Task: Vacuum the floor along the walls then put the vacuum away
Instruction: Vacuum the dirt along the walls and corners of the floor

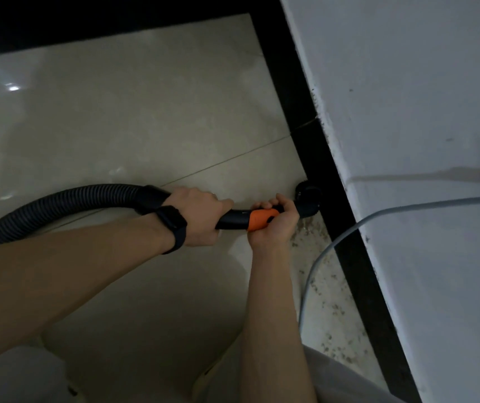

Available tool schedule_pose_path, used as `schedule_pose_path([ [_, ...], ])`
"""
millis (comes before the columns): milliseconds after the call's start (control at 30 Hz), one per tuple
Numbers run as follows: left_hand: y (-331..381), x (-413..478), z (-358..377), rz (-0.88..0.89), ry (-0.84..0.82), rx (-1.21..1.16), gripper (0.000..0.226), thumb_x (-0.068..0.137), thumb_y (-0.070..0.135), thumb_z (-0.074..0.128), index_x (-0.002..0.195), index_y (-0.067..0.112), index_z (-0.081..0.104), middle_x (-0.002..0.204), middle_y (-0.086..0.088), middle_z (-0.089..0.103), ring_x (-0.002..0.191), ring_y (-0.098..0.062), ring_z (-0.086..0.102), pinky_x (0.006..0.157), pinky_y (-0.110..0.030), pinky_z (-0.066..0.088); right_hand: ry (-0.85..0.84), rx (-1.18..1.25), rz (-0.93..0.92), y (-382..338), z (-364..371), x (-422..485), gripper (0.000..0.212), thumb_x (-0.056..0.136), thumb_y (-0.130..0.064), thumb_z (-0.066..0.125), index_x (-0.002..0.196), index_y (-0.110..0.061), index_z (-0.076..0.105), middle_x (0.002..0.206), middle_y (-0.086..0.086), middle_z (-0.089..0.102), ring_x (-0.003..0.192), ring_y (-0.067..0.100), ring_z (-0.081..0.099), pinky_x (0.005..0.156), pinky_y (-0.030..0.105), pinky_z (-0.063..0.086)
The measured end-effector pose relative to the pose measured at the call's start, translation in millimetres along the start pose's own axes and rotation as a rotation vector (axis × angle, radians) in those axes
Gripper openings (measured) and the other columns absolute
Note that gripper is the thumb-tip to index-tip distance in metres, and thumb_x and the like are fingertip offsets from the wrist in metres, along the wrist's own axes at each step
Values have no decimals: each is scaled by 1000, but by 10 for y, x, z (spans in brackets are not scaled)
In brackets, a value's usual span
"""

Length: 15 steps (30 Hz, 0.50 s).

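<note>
A black ribbed vacuum hose (67, 203) curves in from the left to a black handle tube with an orange collar (262, 219). My left hand (196, 216), with a dark watch on the wrist, grips the handle tube just behind the collar. My right hand (273, 225) grips the orange collar. A round black brush nozzle (308, 196) at the tube's end sits on the floor against the black skirting (337, 216) of the white wall (407, 141). The vacuum body is out of view.
Glossy beige floor tiles (116, 117) spread to the left and far side. Dark specks of dirt (329, 301) lie on the floor along the skirting nearer to me. A grey cable (378, 213) hangs from the wall down to the floor. Black skirting (116, 24) also runs along the far wall.
</note>
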<state>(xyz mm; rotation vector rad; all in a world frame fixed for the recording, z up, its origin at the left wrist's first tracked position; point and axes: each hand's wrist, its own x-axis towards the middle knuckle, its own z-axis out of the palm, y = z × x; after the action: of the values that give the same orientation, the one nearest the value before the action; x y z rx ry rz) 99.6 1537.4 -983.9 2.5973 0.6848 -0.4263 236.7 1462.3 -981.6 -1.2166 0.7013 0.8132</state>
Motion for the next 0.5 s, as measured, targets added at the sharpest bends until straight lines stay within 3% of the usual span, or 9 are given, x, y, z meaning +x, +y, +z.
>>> schedule_pose_path([
  [200,-169,-7,-109,37,-56,-135,14,79,36,51,85,37,38,73,9,51,65,-19,53,57,-28,39,-15,-13,-23,69,115,-94,23,98,-6,54,77,-14,50,64,0,49,51,14,50,60,31,54],
  [300,-383,-173,-124,44,-85,-129,15,80,38,52,81,37,37,73,9,54,65,-17,55,57,-28,39,0,-30,13,272,155,-240,21,98,-5,55,79,-12,51,69,3,48,57,17,51,66,35,55],
  [500,-885,-757,-65,53,-198,-105,14,75,47,51,80,39,39,70,12,57,60,-7,53,50,-25,32,89,-25,64,902,143,-676,21,97,-3,57,78,-9,51,59,3,51,47,17,55,51,31,54],
])
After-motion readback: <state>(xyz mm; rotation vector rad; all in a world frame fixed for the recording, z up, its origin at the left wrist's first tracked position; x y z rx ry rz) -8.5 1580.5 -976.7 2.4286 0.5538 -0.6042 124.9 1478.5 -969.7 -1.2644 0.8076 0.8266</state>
